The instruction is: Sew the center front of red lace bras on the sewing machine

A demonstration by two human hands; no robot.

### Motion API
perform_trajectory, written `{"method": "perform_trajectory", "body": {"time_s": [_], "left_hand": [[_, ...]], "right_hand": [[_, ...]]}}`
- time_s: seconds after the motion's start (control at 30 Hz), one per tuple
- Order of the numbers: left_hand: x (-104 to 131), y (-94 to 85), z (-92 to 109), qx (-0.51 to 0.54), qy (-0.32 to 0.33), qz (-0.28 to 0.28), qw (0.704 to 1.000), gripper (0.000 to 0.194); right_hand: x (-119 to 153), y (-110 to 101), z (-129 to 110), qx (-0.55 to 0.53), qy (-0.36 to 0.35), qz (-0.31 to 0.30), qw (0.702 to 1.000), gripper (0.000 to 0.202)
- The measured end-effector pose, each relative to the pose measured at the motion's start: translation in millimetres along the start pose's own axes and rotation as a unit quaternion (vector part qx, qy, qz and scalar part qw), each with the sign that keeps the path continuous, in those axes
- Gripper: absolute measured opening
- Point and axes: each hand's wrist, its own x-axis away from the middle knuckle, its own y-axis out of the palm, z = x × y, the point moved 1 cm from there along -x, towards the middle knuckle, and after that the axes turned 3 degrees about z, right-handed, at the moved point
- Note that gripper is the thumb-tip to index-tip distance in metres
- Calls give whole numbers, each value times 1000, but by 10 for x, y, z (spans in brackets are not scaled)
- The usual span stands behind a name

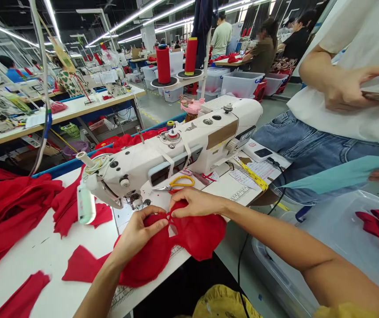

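A red bra (pixel 202 234) with two rounded cups lies across the front of the sewing table, near the needle area of a white sewing machine (pixel 136 163). My left hand (pixel 143 229) pinches the red fabric near the middle, thumb and forefinger pressed together. Close beside it, my right hand (pixel 196 204) pinches the same edge above the right cup. The two sets of fingertips almost meet. Just behind my hands, yellow-handled scissors (pixel 181 181) rest at the machine's base.
Red fabric pieces (pixel 20 212) pile up on the left. A yellow measuring tape (pixel 253 174), papers and a phone (pixel 262 153) lie at the right end. A person in jeans (pixel 311 137) stands close on the right, beside a clear plastic bin (pixel 295 274). Thread cones (pixel 163 65) stand behind.
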Motion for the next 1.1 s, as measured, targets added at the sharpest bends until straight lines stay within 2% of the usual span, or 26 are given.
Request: {"method": "perform_trajectory", "body": {"time_s": [0.1,0.13,0.17,0.2,0.27,0.3,0.33,0.37,0.43,0.5,0.63,0.8,0.93,1.1], "left_hand": [[104,45,77,-69,101,65,990,21],[156,63,108,-123,167,96,974,17],[213,82,137,-190,247,129,941,12],[274,103,164,-259,337,161,891,8],[389,149,203,-369,508,207,751,16],[431,171,217,-404,568,219,683,20],[459,193,231,-427,609,227,629,21],[473,213,246,-442,635,230,590,21],[470,257,281,-458,662,229,547,17],[447,304,314,-459,677,233,527,15],[393,394,351,-449,693,224,517,17],[346,468,381,-461,702,210,501,15],[320,485,370,-465,697,190,512,15],[272,506,321,-455,677,188,547,15]], "right_hand": [[193,73,-127,137,-119,126,975,12],[280,117,-167,183,-158,163,957,13],[370,164,-202,225,-194,194,935,15],[458,211,-230,261,-227,225,911,15],[606,289,-263,308,-286,293,859,12],[662,317,-266,315,-313,325,835,12],[704,337,-259,315,-337,353,814,13],[735,349,-241,314,-358,374,796,14],[775,356,-182,317,-388,397,769,14],[807,348,-104,327,-407,414,746,12],[883,319,42,346,-420,441,714,10],[986,264,111,356,-402,448,715,8],[1031,215,79,386,-409,407,720,14],[1027,170,54,367,-427,414,716,15]]}}
